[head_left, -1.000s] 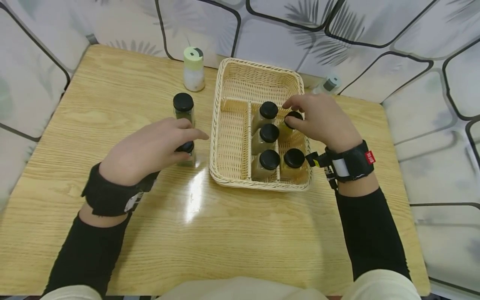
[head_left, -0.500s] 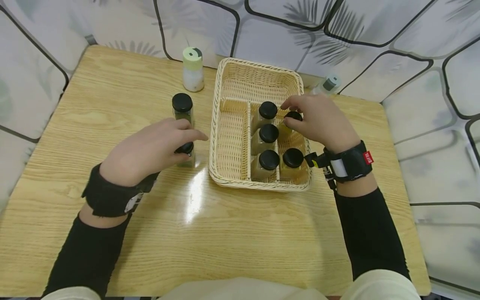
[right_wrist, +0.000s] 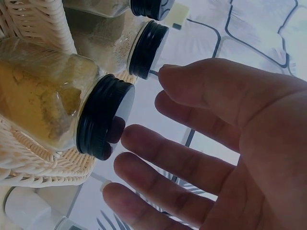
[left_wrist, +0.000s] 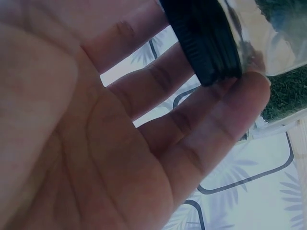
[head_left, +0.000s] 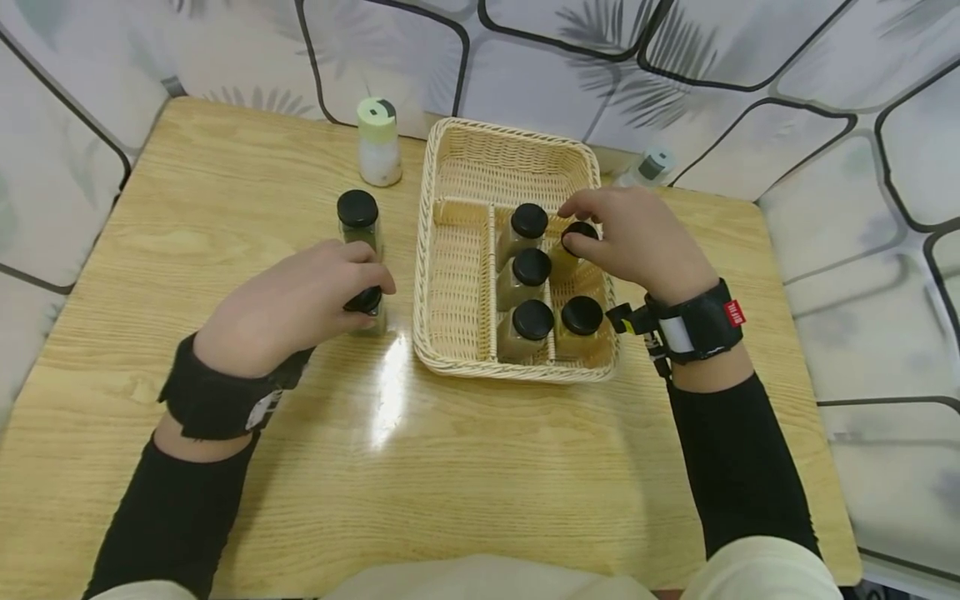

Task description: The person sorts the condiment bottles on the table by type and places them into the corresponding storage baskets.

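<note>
One black-lidded jar (head_left: 374, 322) between left fingers (left_wrist: 211, 129), pinching its lid (left_wrist: 206, 40); right fingers (right_wrist: 156, 146) spread, beside yellow jar (right_wrist: 43, 98)

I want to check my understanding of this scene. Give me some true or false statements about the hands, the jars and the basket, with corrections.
1. The left hand has its fingers round the lid of a jar outside the basket. True.
2. Only four jars stand in the basket. False: five jars stand there.
3. The right hand is close to a yellow-filled jar in the basket. True.
4. The green-topped shaker is inside the basket. False: it stands on the table.
5. Both hands wear gloves. False: both are bare.
</note>
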The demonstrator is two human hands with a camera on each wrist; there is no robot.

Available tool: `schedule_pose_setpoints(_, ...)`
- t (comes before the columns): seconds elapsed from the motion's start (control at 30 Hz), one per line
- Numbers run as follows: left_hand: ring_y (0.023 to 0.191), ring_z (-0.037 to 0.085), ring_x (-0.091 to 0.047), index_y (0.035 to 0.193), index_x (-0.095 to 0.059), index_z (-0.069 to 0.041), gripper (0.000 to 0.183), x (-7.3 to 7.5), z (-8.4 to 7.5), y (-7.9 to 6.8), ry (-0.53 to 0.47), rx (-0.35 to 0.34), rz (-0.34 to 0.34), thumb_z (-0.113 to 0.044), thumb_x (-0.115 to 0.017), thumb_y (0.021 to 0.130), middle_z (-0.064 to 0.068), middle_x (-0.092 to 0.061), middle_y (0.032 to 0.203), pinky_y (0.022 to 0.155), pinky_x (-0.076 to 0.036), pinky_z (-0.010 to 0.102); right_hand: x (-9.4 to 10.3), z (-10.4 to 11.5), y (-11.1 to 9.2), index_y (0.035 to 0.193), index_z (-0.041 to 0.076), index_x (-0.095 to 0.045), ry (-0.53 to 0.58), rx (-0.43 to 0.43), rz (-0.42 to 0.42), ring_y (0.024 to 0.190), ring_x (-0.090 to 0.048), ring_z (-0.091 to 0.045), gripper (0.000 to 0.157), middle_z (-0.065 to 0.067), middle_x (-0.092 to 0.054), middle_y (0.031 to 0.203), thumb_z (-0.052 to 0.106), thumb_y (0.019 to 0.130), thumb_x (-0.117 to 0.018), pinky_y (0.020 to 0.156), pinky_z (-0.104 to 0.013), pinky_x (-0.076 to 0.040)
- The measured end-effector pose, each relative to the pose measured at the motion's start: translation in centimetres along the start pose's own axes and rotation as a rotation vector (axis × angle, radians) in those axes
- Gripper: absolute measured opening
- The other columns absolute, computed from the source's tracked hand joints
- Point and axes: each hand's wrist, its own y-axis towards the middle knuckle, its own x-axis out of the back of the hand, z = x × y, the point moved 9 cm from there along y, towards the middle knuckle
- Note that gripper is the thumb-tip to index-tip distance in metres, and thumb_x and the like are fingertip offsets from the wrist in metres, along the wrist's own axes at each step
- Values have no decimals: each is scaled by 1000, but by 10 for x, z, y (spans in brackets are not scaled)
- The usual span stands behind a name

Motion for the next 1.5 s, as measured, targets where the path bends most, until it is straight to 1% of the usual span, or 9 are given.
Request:
schedule_pose_setpoints(0.27, 92, 23, -60, 107, -72, -10, 30, 0, -5, 1, -6, -48, -7, -10, -84, 80, 4, -62, 102, 79, -54, 35, 1, -1, -1, 128, 11, -66, 11, 0, -8, 106, -63, -30, 34, -10, -70, 116, 23, 97, -62, 91, -48, -52)
schedule_pose_setpoints(0.43, 94, 23, -60, 107, -72, -11, 30, -1, -7, 2, 9, -54, -6, -11, -84, 80, 4, -62, 102, 81, -54, 36, 0, -2, -2, 128, 11, -66, 11, 1, -9, 107, -62, -29, 34, -10, -70, 117, 24, 97, -62, 92, -48, -51)
schedule_pose_setpoints(0.63, 97, 25, -58, 108, -73, -10, 32, 2, -10, 2, 20, -80, -36, -11, -85, 78, 4, -64, 105, 85, -53, 37, 1, -1, -2, 128, 11, -66, 8, 4, -8, 108, -62, -30, 33, -10, -69, 118, 23, 97, -61, 93, -48, -51)
schedule_pose_setpoints(0.8, 99, 25, -58, 110, -72, -10, 33, 7, -16, 1, 18, -125, -72, -11, -85, 79, 4, -64, 107, 86, -52, 37, 2, 1, -2, 128, 11, -66, -3, 9, -9, 106, -63, -30, 33, -11, -70, 117, 23, 97, -61, 91, -48, -52)
schedule_pose_setpoints(0.9, 101, 27, -59, 112, -71, -9, 35, 12, -21, 0, 19, -154, -102, -10, -85, 79, 6, -65, 109, 88, -53, 39, 2, 2, -1, 127, 10, -66, -5, 11, -10, 106, -63, -30, 33, -11, -70, 117, 22, 97, -61, 91, -48, -51)
schedule_pose_setpoints(1.07, 104, 28, -59, 116, -71, -7, 39, 17, -27, -3, 3, -176, -139, -8, -84, 79, 7, -66, 114, 89, -53, 40, 3, 2, -1, 127, 11, -66, 1, 10, -9, 107, -62, -30, 33, -11, -70, 117, 23, 97, -61, 93, -48, -51)
schedule_pose_setpoints(1.3, 101, 27, -60, 115, -71, -8, 40, 26, -34, -8, 5, -244, -208, -7, -85, 78, 7, -67, 115, 86, -54, 39, 0, -2, -2, 129, 12, -64, 10, -7, 13, 108, -63, -31, 35, -11, -69, 118, 25, 97, -61, 92, -49, -51)
schedule_pose_setpoints(1.5, 105, 29, -59, 115, -70, -7, 41, 34, -40, -12, -14, -289, -262, -5, -85, 77, 9, -68, 117, 89, -53, 40, 0, -2, -2, 129, 12, -65, 12, -10, 15, 106, -63, -30, 35, -11, -70, 117, 25, 97, -62, 89, -49, -52)
